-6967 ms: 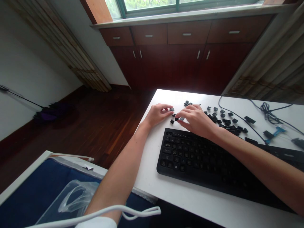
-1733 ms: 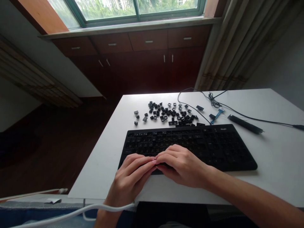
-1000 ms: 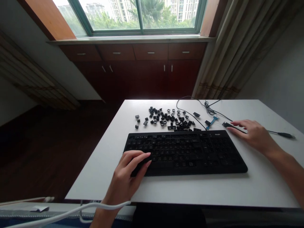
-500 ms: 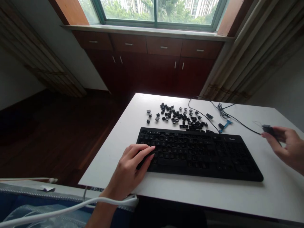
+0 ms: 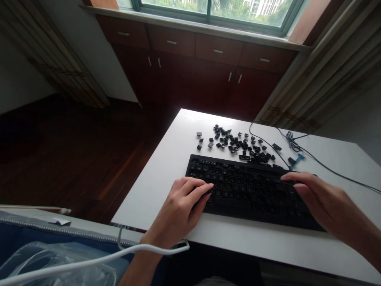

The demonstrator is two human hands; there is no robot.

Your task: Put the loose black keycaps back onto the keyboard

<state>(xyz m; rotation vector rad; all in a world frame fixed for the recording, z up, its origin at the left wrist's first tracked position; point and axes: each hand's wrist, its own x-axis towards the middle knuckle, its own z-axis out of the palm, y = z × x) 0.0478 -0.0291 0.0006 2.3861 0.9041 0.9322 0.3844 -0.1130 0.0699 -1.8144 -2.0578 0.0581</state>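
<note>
A black computer keyboard [image 5: 235,204] lies on the white table, with many of its key positions bare. My left hand [image 5: 186,202] is at the keyboard's left end, its fingers curled together and gripping that side. Over the right part of the keyboard, my right hand [image 5: 320,198] is closed on a dark wire keycap puller [image 5: 287,182]. Its tip points left, close above the keys; most of the handle is covered by the fingers. Loose black keycaps [image 5: 232,142] are scattered behind the keyboard, several of them upside down.
A blue tool [image 5: 297,161] lies behind the keyboard beside a dark keycap. The black cable [image 5: 330,169] runs across the back right, partly bundled. At the lower left, a white cord [image 5: 98,259] passes in front of a blue bag [image 5: 18,230]. Drawers and cabinets stand beyond the table.
My right hand has swung left from beyond the keyboard's right end to over its keys, carrying the keycap puller. My left hand keeps its place on the keyboard. The view has shifted slightly.
</note>
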